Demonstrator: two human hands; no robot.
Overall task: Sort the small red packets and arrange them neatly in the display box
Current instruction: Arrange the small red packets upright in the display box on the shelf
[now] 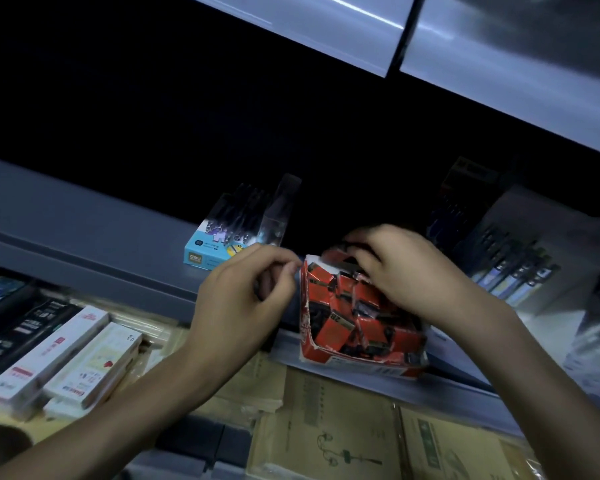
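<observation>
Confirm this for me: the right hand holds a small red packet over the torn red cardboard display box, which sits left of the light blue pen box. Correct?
One detail is off. In the head view, the torn red cardboard display box sits right of the light blue pen box, not left. The right hand does hold a small red packet over it.

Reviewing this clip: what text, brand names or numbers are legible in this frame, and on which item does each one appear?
"deli": front of the light blue pen box on the shelf.
"2B" (possibly "28"): a red packet in the display box.
"0.5": end of a white carton, lower left.
Red print on the white cartons, the display box lettering and the brown envelopes: too blurred to read.
</observation>
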